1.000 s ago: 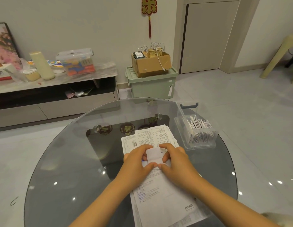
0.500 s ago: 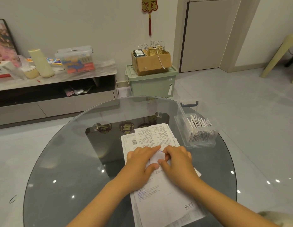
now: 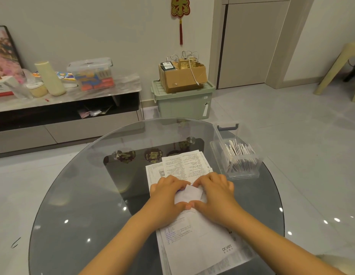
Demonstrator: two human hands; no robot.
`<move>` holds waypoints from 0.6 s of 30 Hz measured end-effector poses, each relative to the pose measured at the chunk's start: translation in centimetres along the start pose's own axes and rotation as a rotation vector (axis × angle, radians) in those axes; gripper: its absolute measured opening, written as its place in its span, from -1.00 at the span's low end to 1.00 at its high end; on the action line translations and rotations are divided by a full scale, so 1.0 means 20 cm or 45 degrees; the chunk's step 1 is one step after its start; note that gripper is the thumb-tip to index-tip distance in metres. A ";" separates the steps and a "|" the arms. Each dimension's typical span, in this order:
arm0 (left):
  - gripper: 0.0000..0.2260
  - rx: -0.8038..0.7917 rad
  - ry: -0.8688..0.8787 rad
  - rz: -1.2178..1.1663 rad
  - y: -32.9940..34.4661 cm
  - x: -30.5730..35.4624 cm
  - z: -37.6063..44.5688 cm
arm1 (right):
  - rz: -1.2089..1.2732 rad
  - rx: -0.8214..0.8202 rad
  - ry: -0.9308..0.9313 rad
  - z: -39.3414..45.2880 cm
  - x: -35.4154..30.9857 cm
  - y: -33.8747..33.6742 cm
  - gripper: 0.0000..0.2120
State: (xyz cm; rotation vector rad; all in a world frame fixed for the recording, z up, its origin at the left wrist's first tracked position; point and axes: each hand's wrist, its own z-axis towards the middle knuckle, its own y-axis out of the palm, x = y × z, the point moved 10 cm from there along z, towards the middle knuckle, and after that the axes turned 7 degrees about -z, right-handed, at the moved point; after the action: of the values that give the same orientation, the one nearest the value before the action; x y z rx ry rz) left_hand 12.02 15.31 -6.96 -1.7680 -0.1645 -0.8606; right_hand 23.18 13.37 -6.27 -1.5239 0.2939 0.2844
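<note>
- Both hands are on it: left hand (image 3: pixel 165 193) and right hand (image 3: pixel 217 192) pinch a small folded paper (image 3: pixel 189 194) between curled fingers and thumbs, and the thumb tips meet at its near edge.
- The folded paper lies on the printed sheets (image 3: pixel 194 237), in the middle of the round glass table (image 3: pixel 77 195).
- There is wide bare glass to the left. On the right, a clear box (image 3: pixel 242 171) of white packets stands near the rim, just beside the right hand.
- The sheets run down to the table's near edge.
- Writing: "dr.vet" (image 3: pixel 226 248) is printed at a lower corner and there is a QR code (image 3: pixel 161 172) up top. The small print is too fine to read.
- Room: pale tiled floor, a green bin (image 3: pixel 182 105) carrying a cardboard box (image 3: pixel 184 78), and a low cabinet (image 3: pixel 63 116) on the left.
</note>
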 end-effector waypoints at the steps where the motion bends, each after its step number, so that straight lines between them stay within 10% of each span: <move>1: -0.58 -0.004 -0.004 -0.010 0.00 0.00 0.00 | -0.001 0.003 0.003 0.00 -0.01 0.00 -0.59; 9: -0.85 0.100 0.006 -0.263 -0.02 0.10 -0.04 | 0.225 -0.012 0.026 -0.02 -0.01 -0.11 -0.93; 18: -0.86 0.339 -0.101 -0.799 -0.21 0.19 0.00 | 0.801 0.157 0.111 -0.03 0.10 -0.29 -0.81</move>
State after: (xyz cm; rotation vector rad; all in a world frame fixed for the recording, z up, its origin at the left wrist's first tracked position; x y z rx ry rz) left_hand 12.61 15.76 -1.35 -1.5090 -0.8806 -1.1455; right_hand 27.14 12.65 -1.59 -1.2917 0.8473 0.6811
